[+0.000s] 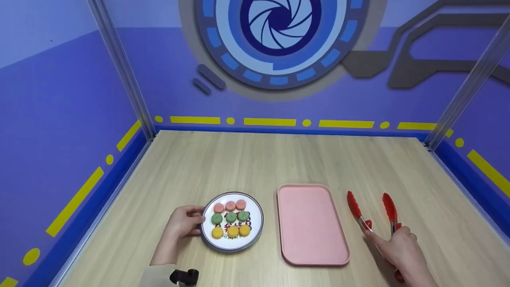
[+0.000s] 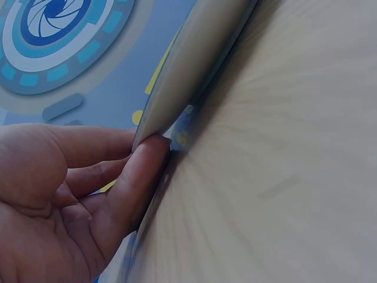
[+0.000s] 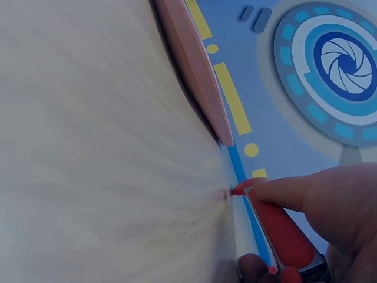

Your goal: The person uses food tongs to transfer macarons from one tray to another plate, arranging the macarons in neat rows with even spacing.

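My left hand pinches the left rim of a round white plate with a dark edge line. In the left wrist view, the thumb and fingers meet at the plate's edge. On the plate lie rows of small round sweets: pink ones at the back, green ones in the middle, yellow ones in front. My right hand grips a pair of red-tipped tongs, whose arms stand spread apart. The right wrist view shows the thumb along the red tong handle.
A pink rectangular tray lies between the plate and the tongs, on a light wooden table. Blue-purple panels with yellow dashes enclose the table at the back and both sides. A metal post rises at the back left corner.
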Tool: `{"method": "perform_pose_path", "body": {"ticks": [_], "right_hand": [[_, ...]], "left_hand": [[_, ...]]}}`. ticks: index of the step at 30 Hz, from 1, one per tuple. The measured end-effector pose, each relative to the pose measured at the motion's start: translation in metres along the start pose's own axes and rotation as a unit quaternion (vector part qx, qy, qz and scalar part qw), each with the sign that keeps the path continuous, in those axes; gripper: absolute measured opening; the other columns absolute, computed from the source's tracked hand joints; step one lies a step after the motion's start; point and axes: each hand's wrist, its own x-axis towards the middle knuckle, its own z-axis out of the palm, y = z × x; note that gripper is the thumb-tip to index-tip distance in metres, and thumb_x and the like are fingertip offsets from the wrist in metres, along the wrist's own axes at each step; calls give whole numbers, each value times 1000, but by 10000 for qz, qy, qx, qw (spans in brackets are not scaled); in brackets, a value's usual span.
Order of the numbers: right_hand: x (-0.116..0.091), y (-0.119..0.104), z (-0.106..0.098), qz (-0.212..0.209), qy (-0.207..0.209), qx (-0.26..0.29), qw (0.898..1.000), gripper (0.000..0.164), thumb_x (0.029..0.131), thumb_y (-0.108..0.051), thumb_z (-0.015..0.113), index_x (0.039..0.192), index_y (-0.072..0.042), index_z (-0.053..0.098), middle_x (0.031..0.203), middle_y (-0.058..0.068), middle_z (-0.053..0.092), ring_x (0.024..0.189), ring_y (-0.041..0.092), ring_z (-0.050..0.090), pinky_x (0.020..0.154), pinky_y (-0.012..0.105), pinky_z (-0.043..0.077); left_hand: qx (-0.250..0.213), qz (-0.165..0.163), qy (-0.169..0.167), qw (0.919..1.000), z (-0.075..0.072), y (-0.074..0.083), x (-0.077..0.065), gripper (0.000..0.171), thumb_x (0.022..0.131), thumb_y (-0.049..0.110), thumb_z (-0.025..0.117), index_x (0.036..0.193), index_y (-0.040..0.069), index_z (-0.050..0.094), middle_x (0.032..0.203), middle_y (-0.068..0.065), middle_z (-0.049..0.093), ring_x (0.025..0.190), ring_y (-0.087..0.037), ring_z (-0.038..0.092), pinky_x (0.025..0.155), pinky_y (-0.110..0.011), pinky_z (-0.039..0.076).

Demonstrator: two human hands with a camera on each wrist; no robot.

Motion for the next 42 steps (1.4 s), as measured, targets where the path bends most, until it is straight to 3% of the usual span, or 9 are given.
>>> {"method": "perform_pose_path", "body": {"ticks": [16,24,30,42], "right_hand": [[1,0,3,465,-203,-101,9987,109,76,-78,71,114,17,32,75,16,43,67,28,52,47,29,45],[1,2,4,241,-146,-160,9995,114,76,-79,71,114,21,31,87,24,40,73,31,50,53,30,42],[1,4,5,77,-114,-159,9998,116,72,-83,70,110,20,33,85,24,41,73,31,50,55,30,40],[-1,4,0,374,-492,227,9978,127,63,-86,75,116,20,30,87,24,39,61,26,54,45,30,48]], "left_hand": [[93,50,25,9999,0,0,1,40,93,-5,67,132,-4,65,102,-13,63,69,-15,63,58,-30,65],[-55,86,-22,9999,0,0,1,40,92,-6,67,132,-6,64,102,-13,63,70,-15,63,58,-31,65],[-54,74,-21,10000,-1,1,-1,39,92,-5,67,131,-6,65,102,-12,61,70,-15,62,56,-30,65],[18,65,-42,10000,-1,1,0,41,92,-5,67,133,-5,64,104,-14,62,70,-15,63,58,-31,65]]}}
